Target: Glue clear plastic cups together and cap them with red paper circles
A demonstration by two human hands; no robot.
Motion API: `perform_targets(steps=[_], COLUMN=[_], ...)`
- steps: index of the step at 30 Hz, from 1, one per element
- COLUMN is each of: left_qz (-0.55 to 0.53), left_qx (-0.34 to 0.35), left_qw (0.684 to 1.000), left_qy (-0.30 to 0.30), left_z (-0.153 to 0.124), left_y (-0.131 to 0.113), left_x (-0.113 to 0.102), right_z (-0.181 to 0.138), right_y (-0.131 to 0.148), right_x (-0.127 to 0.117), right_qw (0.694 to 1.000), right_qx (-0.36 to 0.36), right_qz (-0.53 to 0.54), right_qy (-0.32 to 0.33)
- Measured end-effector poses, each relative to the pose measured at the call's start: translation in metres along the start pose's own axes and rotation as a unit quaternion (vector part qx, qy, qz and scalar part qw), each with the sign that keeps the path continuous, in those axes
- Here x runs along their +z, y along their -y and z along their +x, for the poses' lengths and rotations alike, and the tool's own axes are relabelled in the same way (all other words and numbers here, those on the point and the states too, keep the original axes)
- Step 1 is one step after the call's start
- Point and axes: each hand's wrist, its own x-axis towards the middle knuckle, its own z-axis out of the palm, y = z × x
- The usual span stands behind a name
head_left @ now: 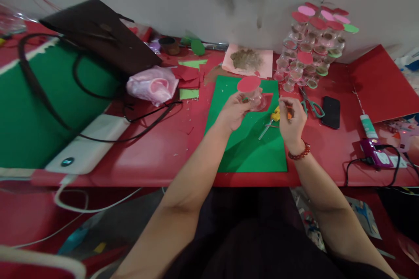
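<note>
My left hand [234, 111] is closed around a clear plastic cup-like piece [258, 101] with a round pink-red paper disc [248, 83] on its top. A red paper scrap [269, 100] shows just behind it. To the right, my right hand [292, 120] is raised with its fingers curled together. What its fingertips pinch, if anything, is too small to make out. A yellow glue gun [275, 114] with a clear glue stick [266, 130] lies beside that hand on the green sheet [252, 157].
Stacked clear pieces with paper discs [304, 58] stand at the back right. Scissors [312, 107], a black phone [331, 112] and a purple power adapter [376, 152] lie to the right. On the left are a white power bank [88, 146], a dark bag [101, 35] and cables.
</note>
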Motion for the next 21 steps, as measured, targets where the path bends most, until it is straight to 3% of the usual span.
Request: perform_targets(steps=[2,4,6,13,21], left_qz=[-0.006,-0.007,-0.01,-0.03,-0.049], left_qx=[0.014,0.024,0.029,0.016,-0.011], left_qw=[1.0,1.0,0.999,0.999,0.998], left_qy=[-0.014,-0.014,-0.01,-0.008,-0.033], left_z=[0.003,0.005,0.005,0.004,0.004], left_y=[0.005,0.008,0.01,0.006,0.005], left_x=[0.0,0.0,0.0,-0.003,-0.002], right_z=[-0.001,-0.001,-0.002,-0.001,-0.001], right_y=[0.002,0.003,0.003,0.002,0.007], right_x=[0.002,0.006,0.01,0.011,0.009], right_qw=[0.993,0.965,0.938,0.911,0.912], right_qx=[0.092,0.176,0.226,0.274,0.272], right_qz=[0.054,0.121,0.175,0.237,0.252], right_qy=[0.06,0.153,0.198,0.197,0.175])
